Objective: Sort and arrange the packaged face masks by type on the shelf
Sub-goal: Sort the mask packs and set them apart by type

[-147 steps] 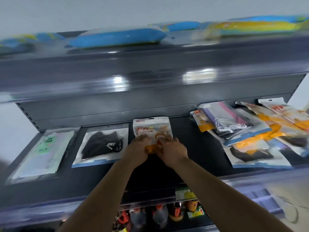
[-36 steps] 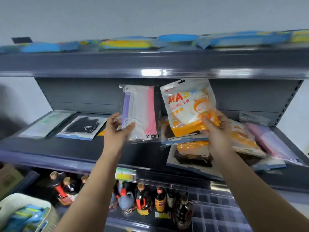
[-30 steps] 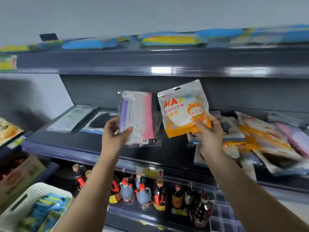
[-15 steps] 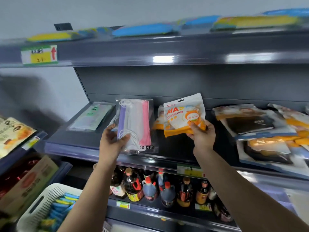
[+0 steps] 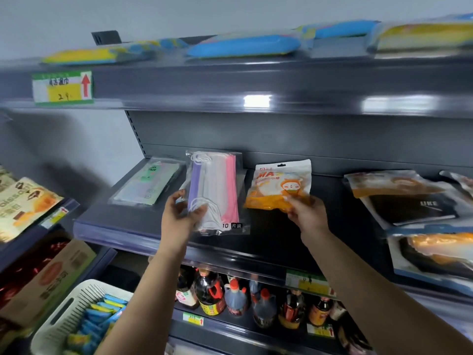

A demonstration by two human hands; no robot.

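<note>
Two packs in hand, both held up over the middle shelf (image 5: pixel 158 234). Left hand (image 5: pixel 179 213) grips the clear pack of pastel masks (image 5: pixel 215 190) at its lower left corner, thumb across the front; long axis upright, pack rising up and right of the grip. Right hand (image 5: pixel 305 213) pinches the orange-and-white mask pouch (image 5: pixel 280 185) at its lower edge; pouch stands up and left of that grip, slightly tilted, near the back panel. Packs sit side by side, just apart. Green-label mask pack (image 5: pixel 147 183) lies flat at the shelf's left end, just beside the pastel pack, so left hand is the nearer one for a drop there. Black mask packs (image 5: pixel 409 208) and more orange ones lie mixed to the right, well apart from the pouch. Judgement: bare shelf below both hands looks like the placing zone; packs need laying flat.
</note>
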